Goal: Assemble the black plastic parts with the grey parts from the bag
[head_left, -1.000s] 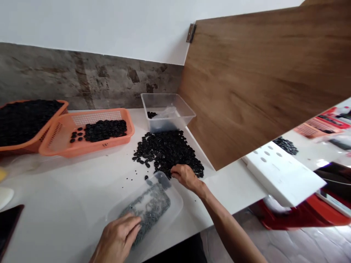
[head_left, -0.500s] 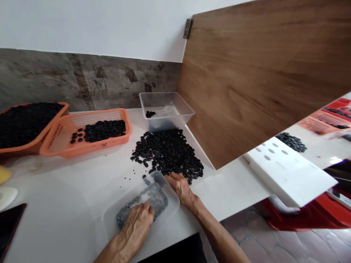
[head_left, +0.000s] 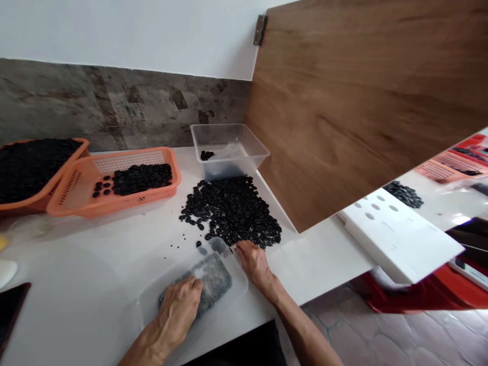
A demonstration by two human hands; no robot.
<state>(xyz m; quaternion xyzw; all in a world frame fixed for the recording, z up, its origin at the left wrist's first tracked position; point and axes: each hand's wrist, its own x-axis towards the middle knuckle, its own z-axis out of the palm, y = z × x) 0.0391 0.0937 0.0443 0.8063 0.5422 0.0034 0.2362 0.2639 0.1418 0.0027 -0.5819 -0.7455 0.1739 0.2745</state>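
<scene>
Low in the frame, just left of centre, the left hand (head_left: 179,311) lies palm down on a patch of small grey pieces (head_left: 212,282) inside a shallow clear tray (head_left: 238,290); its fingers are bent over the pieces, and I cannot tell whether the grip has closed on any. Right beside it, at lower centre, the right hand (head_left: 254,262) sits at the tray's far right edge, fingertips reaching the near rim of the big heap of black buttons (head_left: 232,211); its grip points down and away, so whether it pinches a button cannot be told. The heap spreads across the white tabletop (head_left: 95,254) at centre frame, with a few strays and tiny black specks scattered to its left.

Behind the heap, touching its far edge, stands a clear plastic tub (head_left: 229,150) with a few black buttons in one corner. Over at the left, an orange basket (head_left: 114,180) holds a smaller batch of black buttons, and at the far left edge a second orange basket (head_left: 38,170), tilted and heaped full of black pieces, overlaps it. A dark flat object (head_left: 9,310) shows at the lower left corner. A wooden panel (head_left: 362,101) fills the upper right, and below it a white board with holes (head_left: 396,234) juts out at right.
</scene>
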